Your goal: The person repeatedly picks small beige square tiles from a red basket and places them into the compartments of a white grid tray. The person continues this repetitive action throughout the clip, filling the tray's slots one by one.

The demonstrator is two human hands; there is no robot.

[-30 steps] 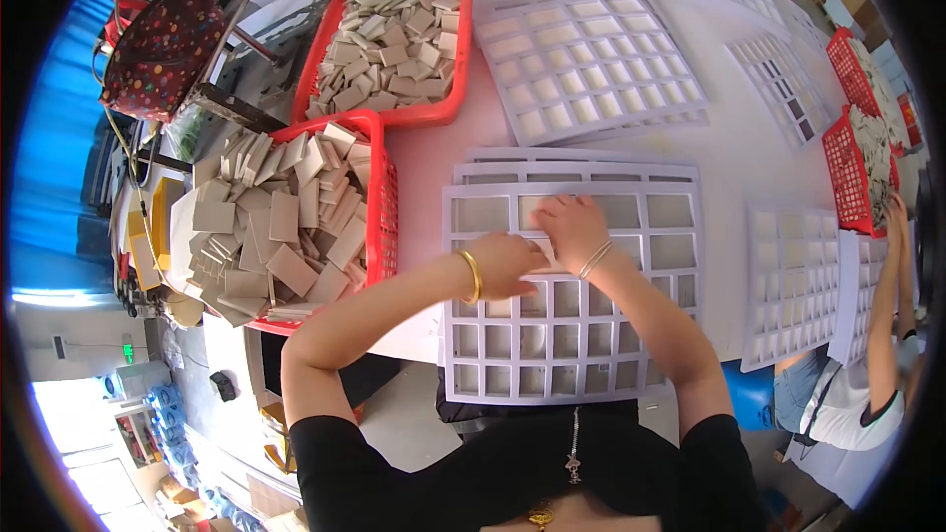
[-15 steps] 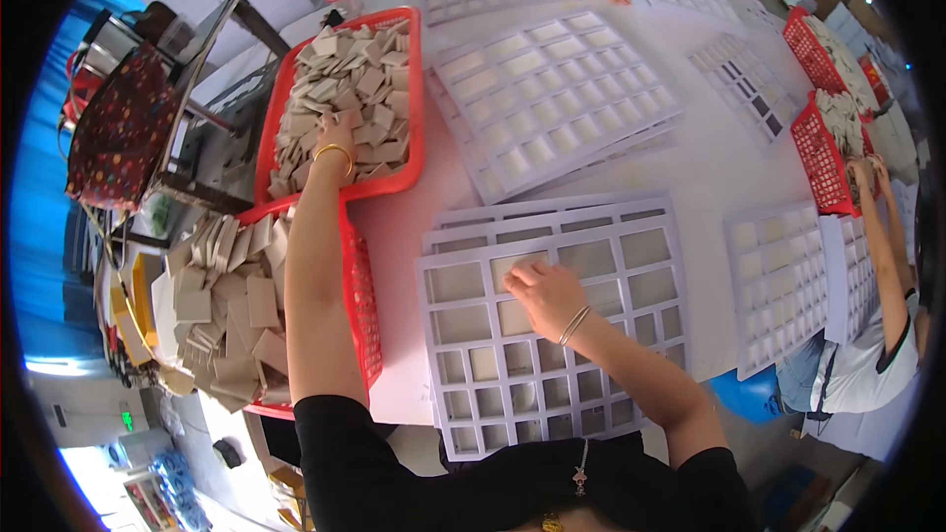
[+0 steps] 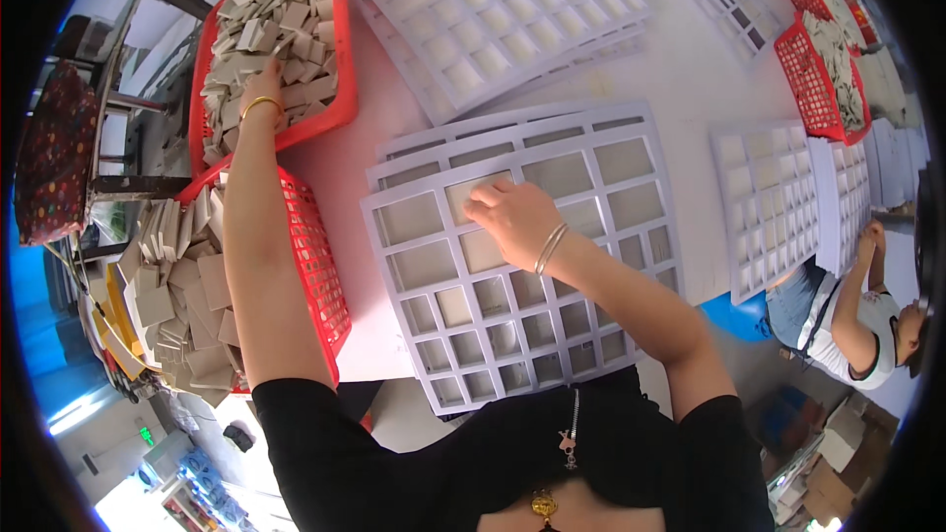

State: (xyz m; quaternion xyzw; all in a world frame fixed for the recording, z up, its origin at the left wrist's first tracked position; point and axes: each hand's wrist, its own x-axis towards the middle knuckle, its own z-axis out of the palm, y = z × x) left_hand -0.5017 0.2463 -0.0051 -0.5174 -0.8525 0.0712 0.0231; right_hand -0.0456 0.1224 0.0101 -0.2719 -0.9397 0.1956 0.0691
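At the far left, my left hand (image 3: 264,87) reaches into a red plastic basket (image 3: 344,59) heaped with beige flat tiles (image 3: 286,15). Its fingers go down among the tiles and are mostly hidden. My right hand (image 3: 514,222) rests on the top white grid tray (image 3: 434,184) in front of me, its fingers curled and closed at the upper row of compartments. A pale tile (image 3: 461,199) lies in the compartment beside the fingertips. Whatever those fingers hold is hidden beneath them. Other compartments of this tray appear greyer, and it lies over further trays.
A second red basket (image 3: 317,261) of larger tiles stands beside my left forearm. More grid trays (image 3: 493,15) lie stacked farther back. At the right are further trays (image 3: 764,202), red baskets (image 3: 818,74) and another person (image 3: 857,325).
The view has shifted, so the table and trays sit higher and further left. My left hand remains among the tiles; my right hand stays at the same upper compartments.
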